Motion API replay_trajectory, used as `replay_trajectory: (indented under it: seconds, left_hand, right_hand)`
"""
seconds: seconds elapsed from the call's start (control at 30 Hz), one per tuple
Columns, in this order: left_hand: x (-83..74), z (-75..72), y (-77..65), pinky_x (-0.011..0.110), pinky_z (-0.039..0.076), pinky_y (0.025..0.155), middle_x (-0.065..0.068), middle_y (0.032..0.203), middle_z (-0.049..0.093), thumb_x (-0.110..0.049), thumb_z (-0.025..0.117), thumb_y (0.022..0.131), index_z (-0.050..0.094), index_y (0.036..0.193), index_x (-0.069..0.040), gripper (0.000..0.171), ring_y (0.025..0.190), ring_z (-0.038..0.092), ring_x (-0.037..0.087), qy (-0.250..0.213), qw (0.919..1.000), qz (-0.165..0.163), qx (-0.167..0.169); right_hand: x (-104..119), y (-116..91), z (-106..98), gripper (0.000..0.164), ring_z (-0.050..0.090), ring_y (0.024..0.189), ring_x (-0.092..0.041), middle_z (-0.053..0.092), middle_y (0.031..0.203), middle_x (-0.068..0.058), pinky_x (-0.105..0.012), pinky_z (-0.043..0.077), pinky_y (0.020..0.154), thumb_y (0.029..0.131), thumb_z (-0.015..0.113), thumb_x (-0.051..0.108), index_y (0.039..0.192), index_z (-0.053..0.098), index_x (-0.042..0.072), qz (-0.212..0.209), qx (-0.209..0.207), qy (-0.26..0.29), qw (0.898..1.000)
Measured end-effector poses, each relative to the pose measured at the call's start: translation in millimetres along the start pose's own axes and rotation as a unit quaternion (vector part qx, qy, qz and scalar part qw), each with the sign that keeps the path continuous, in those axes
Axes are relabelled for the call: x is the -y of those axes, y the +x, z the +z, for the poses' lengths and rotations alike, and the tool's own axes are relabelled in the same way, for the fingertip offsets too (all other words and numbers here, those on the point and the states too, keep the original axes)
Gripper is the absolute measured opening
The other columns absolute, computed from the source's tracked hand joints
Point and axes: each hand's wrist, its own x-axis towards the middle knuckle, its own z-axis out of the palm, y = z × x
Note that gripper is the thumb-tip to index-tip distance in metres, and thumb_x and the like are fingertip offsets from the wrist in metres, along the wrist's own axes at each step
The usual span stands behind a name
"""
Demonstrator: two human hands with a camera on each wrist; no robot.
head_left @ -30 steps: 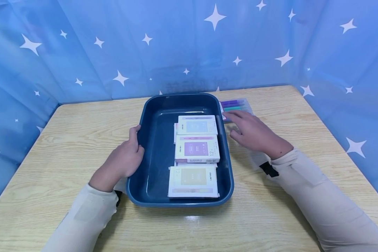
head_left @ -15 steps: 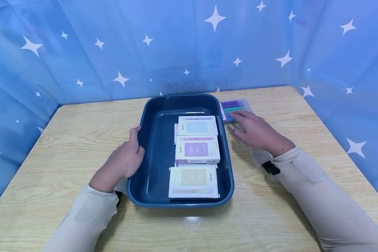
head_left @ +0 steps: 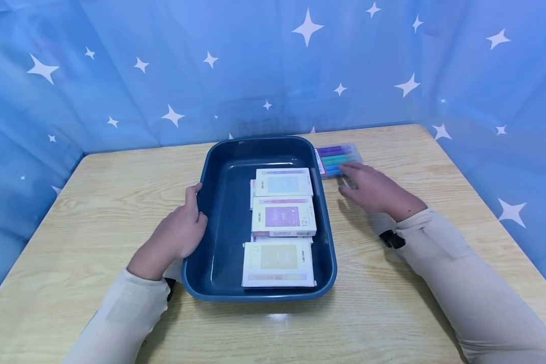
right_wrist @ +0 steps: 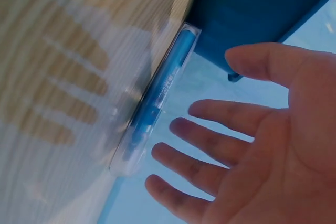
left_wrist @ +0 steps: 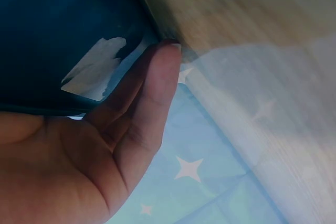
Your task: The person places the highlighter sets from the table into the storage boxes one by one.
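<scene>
A dark blue plastic bin (head_left: 225,227) stands mid-table with several flat white pen boxes along its right side. A box with a purple label (head_left: 283,216) lies in the middle of them. My left hand (head_left: 175,235) touches the bin's left outer wall, its fingers fairly straight in the left wrist view. Just right of the bin's far end lies a clear case of coloured pens (head_left: 336,159), purple, green and blue. My right hand (head_left: 377,189) hovers beside that case, holding nothing. In the right wrist view its relaxed, spread fingers (right_wrist: 215,137) point towards the case's edge.
The wooden table (head_left: 95,212) runs back to a blue curtain (head_left: 255,60) with white stars. This curtain also hangs along the left and right sides. A torn white sticker (left_wrist: 94,69) is on the bin's outside.
My right hand has drawn slightly right, away from the bin, uncovering more of the pen case. The left hand and the bin stay nearly where they were.
</scene>
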Motion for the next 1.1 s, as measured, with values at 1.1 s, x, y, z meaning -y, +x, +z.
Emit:
replay_trajectory:
  seconds: [1.1]
  left_hand:
    - [0.6, -0.2, -0.8, 0.033, 0.053, 0.062, 0.012, 0.072, 0.054, -0.021, 0.024, 0.105, -0.008, 0.159, -0.015, 0.063, 0.063, 0.063, 0.021, -0.003, 1.0, -0.002, -0.002]
  right_hand:
    - [-5.8, -0.3, 3.1, 0.065, 0.037, 0.141, -0.05, 0.036, 0.153, -0.032, -0.062, 0.036, 0.112, 0.099, 0.057, 0.027, 0.149, 0.037, -0.009, -0.015, 0.017, -0.097, 0.995]
